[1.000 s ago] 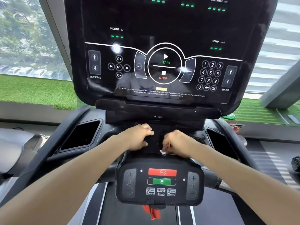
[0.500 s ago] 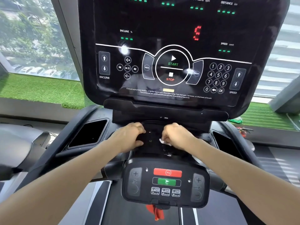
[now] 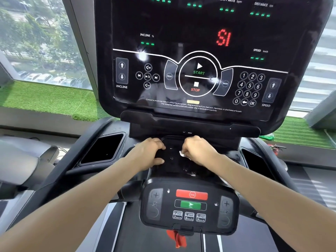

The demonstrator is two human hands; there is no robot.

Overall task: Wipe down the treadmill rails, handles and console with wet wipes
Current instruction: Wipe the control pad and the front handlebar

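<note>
— See that? The screen has just lit up with red figures, where a moment ago that patch was dark.

— Touched a button, maybe?

— Can't tell from here. Both hands are down in the black tray under the screen, same as a second ago, only nudged a little further in.

— Who's got the wipe?

— The right hand. Its fingers are curled tight round a scrunched white wipe; a corner pokes out at the knuckles, pressed on the tray's floor. The left hand clutches the tray's left edge, thumb underneath, steadying.

— So how far along?

— I'd guess the middle. The tray is getting its rub; the small button panel nearer us shows white specks, so it probably wants doing yet. The side rails I can't judge.

— And those red figures?

— If the machine is waking, wiping the big screen next could press things by accident.
</note>
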